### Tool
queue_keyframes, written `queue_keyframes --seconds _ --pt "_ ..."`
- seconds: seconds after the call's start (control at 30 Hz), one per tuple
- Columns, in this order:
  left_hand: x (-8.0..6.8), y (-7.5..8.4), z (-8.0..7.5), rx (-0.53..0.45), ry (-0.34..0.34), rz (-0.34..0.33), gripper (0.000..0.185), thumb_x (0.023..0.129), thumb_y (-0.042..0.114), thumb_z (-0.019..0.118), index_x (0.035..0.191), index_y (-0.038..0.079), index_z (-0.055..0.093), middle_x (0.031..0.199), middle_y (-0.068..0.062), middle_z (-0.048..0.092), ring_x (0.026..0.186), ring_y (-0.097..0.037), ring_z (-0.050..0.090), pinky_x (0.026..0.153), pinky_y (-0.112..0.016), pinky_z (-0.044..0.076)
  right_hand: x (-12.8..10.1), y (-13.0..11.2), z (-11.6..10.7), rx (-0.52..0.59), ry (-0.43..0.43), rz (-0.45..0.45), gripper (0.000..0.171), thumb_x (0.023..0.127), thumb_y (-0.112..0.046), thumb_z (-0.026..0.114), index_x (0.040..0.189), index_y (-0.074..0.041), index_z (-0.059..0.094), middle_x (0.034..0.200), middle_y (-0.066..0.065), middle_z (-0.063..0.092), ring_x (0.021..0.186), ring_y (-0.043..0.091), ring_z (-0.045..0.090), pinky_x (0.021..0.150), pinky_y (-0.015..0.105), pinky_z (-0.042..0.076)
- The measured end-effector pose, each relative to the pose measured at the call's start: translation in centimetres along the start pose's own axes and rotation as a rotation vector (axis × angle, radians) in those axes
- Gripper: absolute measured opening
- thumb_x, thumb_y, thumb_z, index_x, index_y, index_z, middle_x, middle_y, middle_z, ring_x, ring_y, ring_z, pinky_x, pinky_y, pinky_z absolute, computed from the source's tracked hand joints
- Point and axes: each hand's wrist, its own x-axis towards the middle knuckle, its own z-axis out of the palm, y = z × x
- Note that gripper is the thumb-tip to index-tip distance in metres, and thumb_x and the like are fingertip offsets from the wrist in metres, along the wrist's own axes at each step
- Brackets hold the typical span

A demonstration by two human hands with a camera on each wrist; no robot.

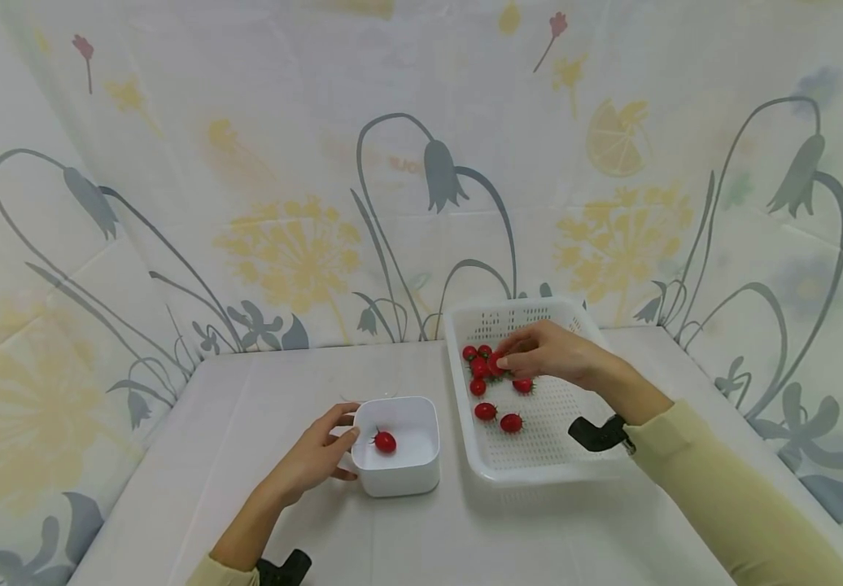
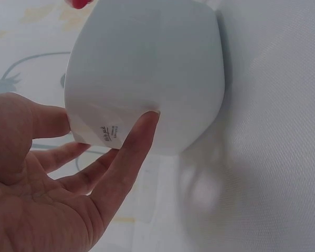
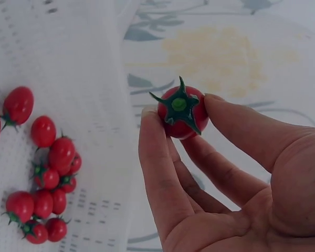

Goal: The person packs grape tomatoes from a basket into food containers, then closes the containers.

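Between the thumb and fingertips of my right hand (image 1: 549,352) a red cherry tomato (image 3: 186,113) is pinched, its green calyx facing the wrist camera. This hand is over a white perforated basket (image 1: 575,468), where several more cherry tomatoes (image 1: 485,412) lie, mostly toward its left side. My left hand (image 1: 312,456) touches the left side of a small white box (image 1: 401,482) with its fingertips and thumb, the fingers fairly straight. Inside the box lies one cherry tomato (image 1: 386,442). Small dark print marks the box's wall in the left wrist view.
A white cloth (image 1: 246,407) covers the table under the box and basket. Behind stands a backdrop (image 1: 304,163) with printed flowers. The basket's raised rim stands just right of the box, with a narrow gap between them.
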Motion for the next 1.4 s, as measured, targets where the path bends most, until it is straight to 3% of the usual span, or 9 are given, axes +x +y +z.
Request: queue_keyframes --seconds 0.27,0.53,0.73,1.13,1.4 --pt "-0.1 0.0 0.0 -0.003 0.001 -0.007 0.041 0.106 0.014 0.054 0.147 0.013 0.048 0.147 -0.022 0.047 0.112 -0.038 0.062 0.069 -0.041 0.064 0.0 -1.2 1.4 -0.009 0.043 -0.036 0.032 0.098 -0.018 0.069 0.123 0.002 0.067 0.118 0.018 0.070 0.098 0.024 0.071 0.093 0.039 0.058" --pt "-0.1 -0.1 0.0 -0.001 0.003 -0.006 0.041 0.106 0.014 0.054 0.147 0.014 0.049 0.147 -0.022 0.048 0.111 -0.038 0.063 0.069 -0.041 0.064 0.1 -2.5 3.6 -0.027 0.075 -0.071 0.029 0.096 -0.016 0.070 0.121 -0.001 0.069 0.111 0.012 0.072 0.101 0.029 0.069 0.095 0.042 0.055" --pt "-0.1 -0.2 0.1 -0.002 0.004 -0.005 0.041 0.106 0.014 0.054 0.147 0.013 0.049 0.147 -0.022 0.048 0.110 -0.037 0.063 0.069 -0.041 0.064 0.1 -3.4 5.7 0.010 0.059 -0.076 0.026 0.097 -0.015 0.069 0.120 -0.003 0.069 0.107 0.009 0.074 0.092 0.025 0.070 0.090 0.038 0.059" --pt "0.3 -0.2 -0.1 -0.005 -0.004 0.007 0.040 0.106 0.014 0.054 0.146 0.014 0.049 0.147 -0.022 0.048 0.111 -0.038 0.063 0.069 -0.042 0.064 0.8 -3.9 9.4 0.042 0.018 -0.124 0.025 0.097 -0.015 0.069 0.117 0.001 0.068 0.106 0.010 0.073 0.094 0.023 0.071 0.093 0.041 0.059" --pt "0.2 -0.2 -0.1 -0.007 0.000 -0.009 0.041 0.106 0.014 0.054 0.147 0.014 0.049 0.147 -0.022 0.048 0.112 -0.037 0.062 0.069 -0.042 0.064 1.2 -4.1 12.3 0.020 0.052 -0.116 0.022 0.096 -0.017 0.071 0.114 -0.004 0.070 0.104 0.006 0.072 0.093 0.019 0.068 0.088 0.039 0.060"
